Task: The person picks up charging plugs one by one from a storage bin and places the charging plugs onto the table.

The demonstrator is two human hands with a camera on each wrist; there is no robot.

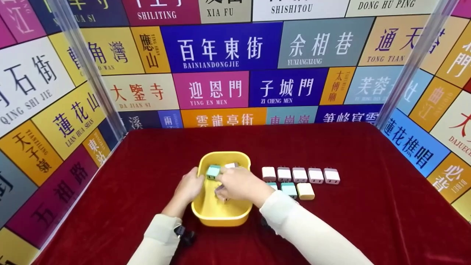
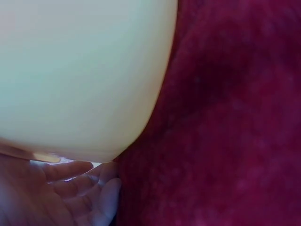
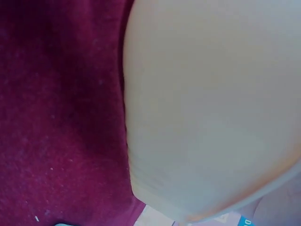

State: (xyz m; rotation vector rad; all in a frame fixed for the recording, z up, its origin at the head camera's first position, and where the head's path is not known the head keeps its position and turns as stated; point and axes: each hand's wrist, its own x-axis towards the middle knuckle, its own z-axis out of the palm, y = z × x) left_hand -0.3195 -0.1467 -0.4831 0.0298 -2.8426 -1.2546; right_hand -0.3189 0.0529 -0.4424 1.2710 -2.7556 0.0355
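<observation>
A yellow plastic basin point(image 1: 220, 220) stands on the dark red cloth. At its left rim my left hand point(image 1: 190, 185) holds it, thumb at the rim and fingers along the outer wall. Inside the basin reaches my right hand point(image 1: 237, 181), its fingertips touching a teal charger plug point(image 1: 212, 171). Whether they pinch it is hidden by the hand. A white plug point(image 1: 232, 165) lies behind that hand, and a pinkish plug point(image 1: 221, 194) below it, partly covered. The wrist views mostly show the basin's pale outer wall point(image 2: 84, 84).
Right of the basin, several white plugs point(image 1: 315, 175) form a row. In front of them are teal plugs point(image 1: 289, 190) and a yellow plug point(image 1: 305, 191), with the right forearm overlapping that row's left end. Sign-printed walls point(image 1: 220, 48) enclose the red cloth point(image 1: 154, 154).
</observation>
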